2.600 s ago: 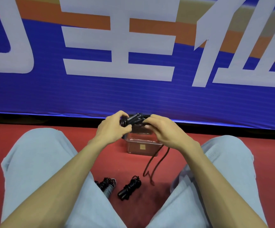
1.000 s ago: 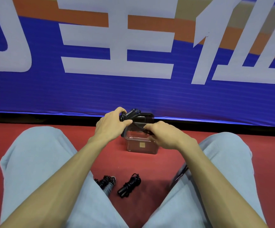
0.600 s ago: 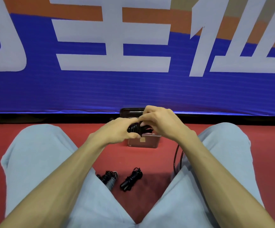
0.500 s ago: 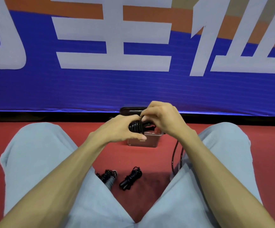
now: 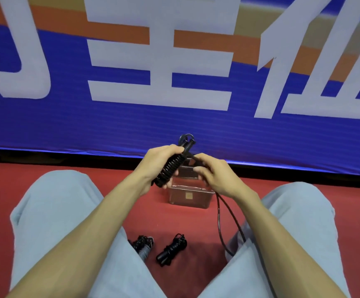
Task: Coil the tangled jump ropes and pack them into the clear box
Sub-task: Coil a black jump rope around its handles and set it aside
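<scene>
Box, clear, contents unclear; before it, left hand tight around wound jump rope, right hand tight on cord.

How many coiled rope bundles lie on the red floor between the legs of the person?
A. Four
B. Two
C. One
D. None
B: two lie on the red floor, a bundle with a grey handle and an all-black bundle; the third bundle is gripped in the left hand, its loose strand in the right hand.
</scene>
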